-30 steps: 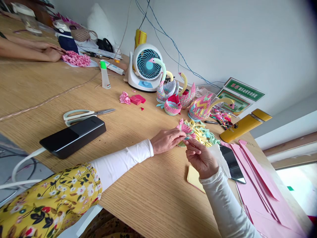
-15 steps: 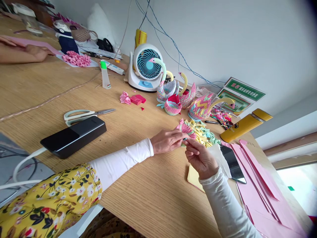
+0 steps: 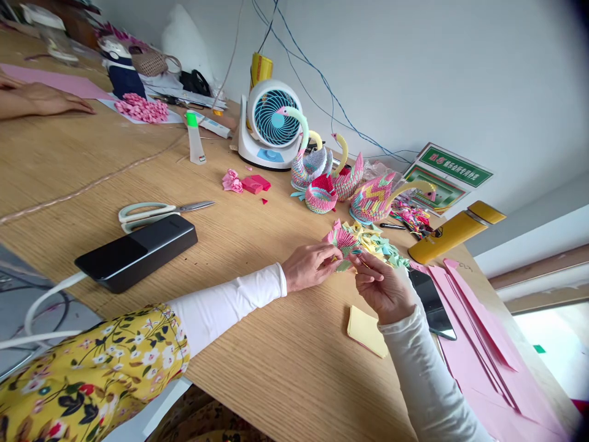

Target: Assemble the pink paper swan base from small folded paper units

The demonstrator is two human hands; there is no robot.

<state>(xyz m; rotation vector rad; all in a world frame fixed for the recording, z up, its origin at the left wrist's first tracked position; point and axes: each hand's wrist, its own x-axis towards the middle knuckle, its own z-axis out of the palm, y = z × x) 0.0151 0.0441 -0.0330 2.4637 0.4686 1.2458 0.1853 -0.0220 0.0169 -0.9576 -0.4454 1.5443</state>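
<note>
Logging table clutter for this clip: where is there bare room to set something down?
Bare wood lies between the white left sleeve and the yellow paper pad; another patch lies between the scissors and the left hand. Beyond the right hand it is crowded: folded paper pieces, paper swans and a yellow flask cluster.

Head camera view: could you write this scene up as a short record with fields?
Left hand: holds a pink-and-green paper piece
Right hand: pinches a small teal piece
Just beyond: loose paper pieces, yellow and green
Further back: swan figures, fan
Left side: scissors, black box
Right side: phone, pink sheets, yellow bottle
Far left: another person's hand
</note>
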